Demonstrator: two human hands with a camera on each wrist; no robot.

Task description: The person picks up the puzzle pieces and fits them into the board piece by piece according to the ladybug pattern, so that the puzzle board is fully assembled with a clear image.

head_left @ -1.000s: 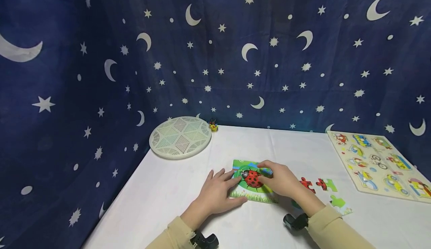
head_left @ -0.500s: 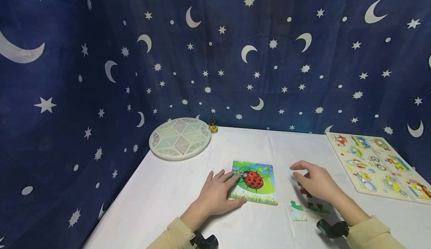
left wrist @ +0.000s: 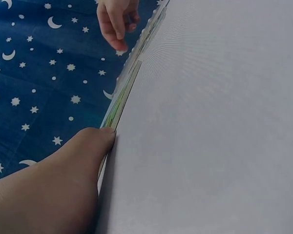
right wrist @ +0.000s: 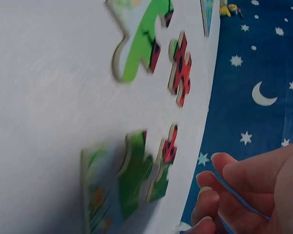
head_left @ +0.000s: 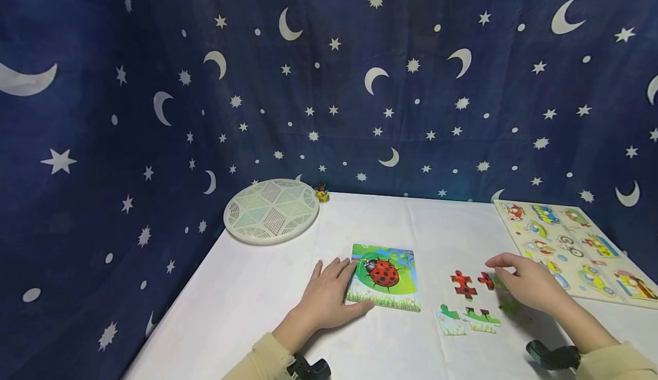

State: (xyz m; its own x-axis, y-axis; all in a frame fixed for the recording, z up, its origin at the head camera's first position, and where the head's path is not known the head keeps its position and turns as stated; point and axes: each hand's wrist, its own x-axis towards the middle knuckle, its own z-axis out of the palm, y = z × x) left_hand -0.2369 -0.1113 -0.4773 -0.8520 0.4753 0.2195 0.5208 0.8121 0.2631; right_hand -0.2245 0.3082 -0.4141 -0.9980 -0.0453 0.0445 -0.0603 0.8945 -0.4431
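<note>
My left hand (head_left: 329,297) lies flat at the left edge of a square ladybug puzzle (head_left: 384,274), its thumb along the near edge. The left wrist view has this thumb (left wrist: 68,170) right at the puzzle's edge (left wrist: 121,101). To the right, my empty right hand (head_left: 526,283) hovers above loose jigsaw pieces, fingers loosely bent. Near its fingertips is a small red-and-green piece (head_left: 485,280). A red spotted piece (head_left: 464,284) lies left of that, with two green-and-white pieces (head_left: 450,322) nearer me. Another green piece (right wrist: 132,180) is partly under the right hand in the head view.
A round pale patterned tray (head_left: 272,211) stands at the back left, a small yellow toy (head_left: 321,192) beside it. A wooden picture board (head_left: 570,246) with vehicles lies at the right. A dark blue curtain (head_left: 349,83) with moons and stars closes off the table's back.
My right hand has let go of a piece at the puzzle's upper right and moved right, over the loose pieces. The piece stays in the puzzle. My left hand keeps its place.
</note>
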